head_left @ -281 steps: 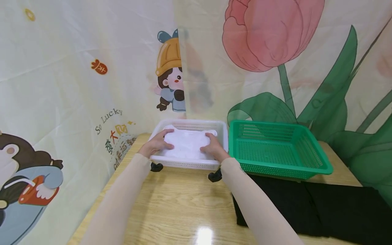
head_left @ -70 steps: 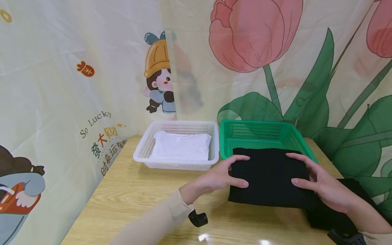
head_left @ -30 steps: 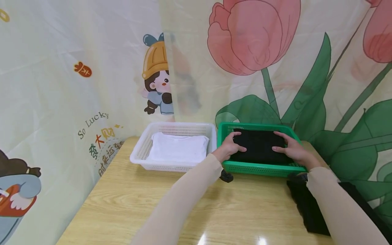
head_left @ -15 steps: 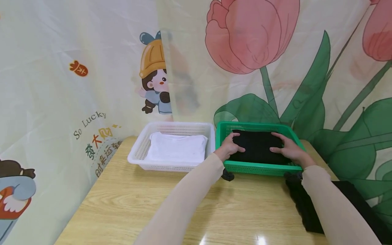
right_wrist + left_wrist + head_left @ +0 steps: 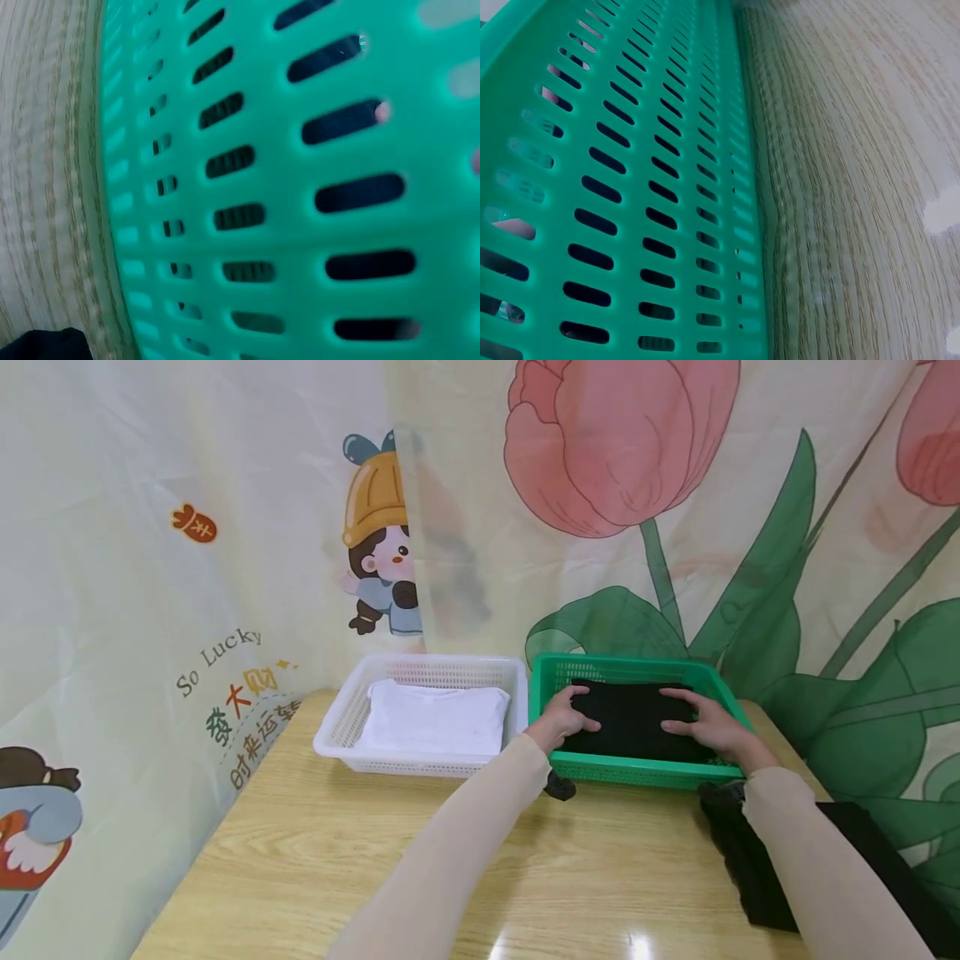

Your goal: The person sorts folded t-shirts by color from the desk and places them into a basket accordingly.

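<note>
A folded black garment (image 5: pixel 630 720) lies inside the green perforated basket (image 5: pixel 637 770) at the back of the table. My left hand (image 5: pixel 559 720) holds its left end, thumb on top and forefinger at the far corner. At the other end, my right hand (image 5: pixel 711 727) grips it the same way; the remaining fingers of both hands are mostly hidden. The left wrist view is filled by the slotted basket wall (image 5: pixel 628 225). In the right wrist view the basket wall (image 5: pixel 291 225) likewise covers most of the hand and cloth, with dark fabric behind the slots.
To the left, almost touching the green basket, stands a white basket (image 5: pixel 420 765) with a folded white shirt (image 5: pixel 435 720) in it. Another black cloth (image 5: pixel 757 868) lies at the table's right, partly under my right forearm. A printed curtain (image 5: pixel 465 527) hangs behind the wooden table (image 5: pixel 360 860).
Earlier both hands held the white shirt in the white basket. Later they carried the black garment over the table, then lowered it into the green basket. Over the last second they barely move.
</note>
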Demonstrator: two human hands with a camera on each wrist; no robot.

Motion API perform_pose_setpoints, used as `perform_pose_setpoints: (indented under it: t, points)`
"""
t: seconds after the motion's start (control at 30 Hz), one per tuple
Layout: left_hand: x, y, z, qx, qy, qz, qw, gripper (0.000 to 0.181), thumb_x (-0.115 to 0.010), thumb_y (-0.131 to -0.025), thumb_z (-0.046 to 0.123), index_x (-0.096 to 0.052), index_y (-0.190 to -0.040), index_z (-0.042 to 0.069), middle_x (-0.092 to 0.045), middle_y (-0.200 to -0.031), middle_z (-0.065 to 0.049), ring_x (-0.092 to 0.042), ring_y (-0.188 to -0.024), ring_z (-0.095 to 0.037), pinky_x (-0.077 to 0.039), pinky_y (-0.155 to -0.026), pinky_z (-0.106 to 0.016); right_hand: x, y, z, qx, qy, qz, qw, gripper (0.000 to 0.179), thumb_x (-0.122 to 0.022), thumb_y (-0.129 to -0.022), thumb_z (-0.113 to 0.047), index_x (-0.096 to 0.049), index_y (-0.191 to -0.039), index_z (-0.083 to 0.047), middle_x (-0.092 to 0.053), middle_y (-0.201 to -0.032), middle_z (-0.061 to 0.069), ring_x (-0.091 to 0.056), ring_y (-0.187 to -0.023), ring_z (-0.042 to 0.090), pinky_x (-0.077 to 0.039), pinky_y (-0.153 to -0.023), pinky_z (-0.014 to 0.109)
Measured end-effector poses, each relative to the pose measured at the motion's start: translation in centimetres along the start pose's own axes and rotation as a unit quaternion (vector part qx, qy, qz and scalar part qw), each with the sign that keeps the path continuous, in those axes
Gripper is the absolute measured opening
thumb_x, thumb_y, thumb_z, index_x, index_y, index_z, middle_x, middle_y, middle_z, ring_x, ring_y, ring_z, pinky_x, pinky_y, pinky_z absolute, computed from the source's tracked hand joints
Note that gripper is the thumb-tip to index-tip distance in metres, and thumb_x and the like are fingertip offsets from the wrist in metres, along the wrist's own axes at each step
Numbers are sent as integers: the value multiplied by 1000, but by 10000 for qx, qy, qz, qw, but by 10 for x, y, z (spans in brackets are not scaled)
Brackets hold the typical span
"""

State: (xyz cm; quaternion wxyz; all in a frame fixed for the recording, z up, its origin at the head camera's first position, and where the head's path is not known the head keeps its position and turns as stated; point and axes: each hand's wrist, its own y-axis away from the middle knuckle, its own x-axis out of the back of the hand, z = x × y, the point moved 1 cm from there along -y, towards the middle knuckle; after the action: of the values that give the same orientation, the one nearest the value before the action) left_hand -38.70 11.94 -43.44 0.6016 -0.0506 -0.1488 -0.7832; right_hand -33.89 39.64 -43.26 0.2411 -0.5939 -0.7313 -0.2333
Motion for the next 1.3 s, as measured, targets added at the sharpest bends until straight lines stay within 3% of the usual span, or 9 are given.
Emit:
perform_pose_setpoints:
  t: [0.17, 0.37, 0.97, 1.3]
  points:
    - [2, 6, 1, -150, 16, -62, 9999, 71, -83, -88, -6, -59, -149, 20, -48, -161, -11, -57, -134, -33, -50, -110, -49, -1, -2, 2, -24, 79, -76, 9999, 82, -72, -104, -28, -24, -168, -7, -6, -171, 36, -4, -153, 63, -20, -114, 82]
    - [1, 0, 1, 183, -78, -192, 9996, 74, -82, -88, -7, -59, -151, 25, -45, -164, -7, -56, -135, -30, -50, -110, -45, -1, -1, 4, -18, 146, -120, 9998, 83, -74, -103, -25, -26, -167, -5, -8, -170, 37, -7, -153, 64, -19, -114, 82]
    - [0, 4, -2, 208, -169, -266, 9993, 72, -85, -87, -4, -59, -149, 22, -49, -158, -12, -57, -135, -37, -48, -112, -53, -2, -1, 4, -117, 354, -257, 9990, 82, -75, -101, -20, -27, -165, 0, -11, -167, 40, -10, -150, 65, -19, -113, 82]
    - [-1, 9, -1, 242, -234, -145, 9993, 71, -85, -88, -1, -58, -149, 20, -52, -155, -13, -58, -134, -37, -47, -113, -56, -4, 0, 6, -123, 411, -275, 9987, 83, -75, -101, -21, -26, -164, 3, -12, -166, 42, -13, -149, 65, -23, -113, 80]
